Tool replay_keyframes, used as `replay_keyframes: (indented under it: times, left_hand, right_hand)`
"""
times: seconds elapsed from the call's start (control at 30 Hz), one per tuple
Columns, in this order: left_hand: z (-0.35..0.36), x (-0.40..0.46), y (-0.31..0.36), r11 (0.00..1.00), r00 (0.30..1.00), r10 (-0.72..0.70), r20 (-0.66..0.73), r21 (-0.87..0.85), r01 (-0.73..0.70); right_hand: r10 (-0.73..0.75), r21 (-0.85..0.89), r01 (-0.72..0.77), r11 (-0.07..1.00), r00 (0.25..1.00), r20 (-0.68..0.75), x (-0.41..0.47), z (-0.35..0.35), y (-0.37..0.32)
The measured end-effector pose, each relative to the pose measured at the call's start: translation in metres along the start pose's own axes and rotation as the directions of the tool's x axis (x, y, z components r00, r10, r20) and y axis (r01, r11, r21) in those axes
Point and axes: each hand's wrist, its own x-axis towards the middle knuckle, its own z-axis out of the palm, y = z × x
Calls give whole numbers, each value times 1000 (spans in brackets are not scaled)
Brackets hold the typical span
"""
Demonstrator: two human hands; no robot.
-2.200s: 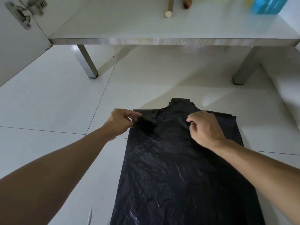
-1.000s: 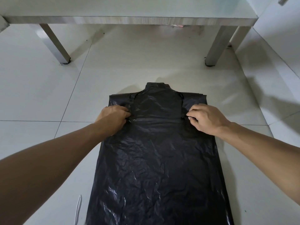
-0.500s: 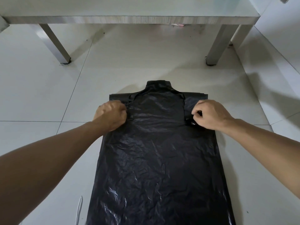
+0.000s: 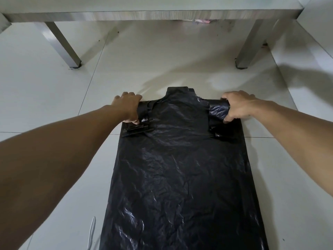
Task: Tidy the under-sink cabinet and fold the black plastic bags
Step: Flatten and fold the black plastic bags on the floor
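A large black plastic bag (image 4: 182,168) lies flat on the white tiled floor, running from the middle of the view to the bottom edge. Its far end has a narrow centre tab and two handle flaps folded back toward me. My left hand (image 4: 127,107) grips the far left corner of the bag, thumb on top of the folded handle. My right hand (image 4: 237,106) grips the far right corner, with the plastic bunched between thumb and fingers.
A low steel-edged shelf or table (image 4: 153,14) spans the top of the view, with one leg at left (image 4: 63,46) and one at right (image 4: 249,46). A white cord (image 4: 91,233) lies on the floor at lower left. A white wall rises at right.
Both hands have moved outward and away from me, from the inner handle folds to the bag's far corners. The right corner is now lifted and bunched in my right hand.
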Motion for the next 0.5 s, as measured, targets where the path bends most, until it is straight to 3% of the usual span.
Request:
replay_keyframes:
  times: [0.17,0.3,0.37,0.43,0.5]
  left_hand:
    - [-7,2,-2,999,999,-33,10,-12,33]
    - [-3,-3,-7,957,993,-114,42,-264,121]
    - [0,-8,-11,846,982,-168,90,-498,191]
    - [3,-14,-15,664,968,-211,133,-707,242]
    - [4,-21,-17,537,955,-244,169,-797,278]
  right_hand:
    - [27,160,-30,987,999,22,-2,-2,2]
    - [62,402,-38,915,997,-46,-5,4,10]
    - [113,584,-82,807,993,-17,-9,8,15]
    - [153,707,-143,692,987,50,-13,12,21]
    - [205,777,-249,578,966,157,-17,16,24]
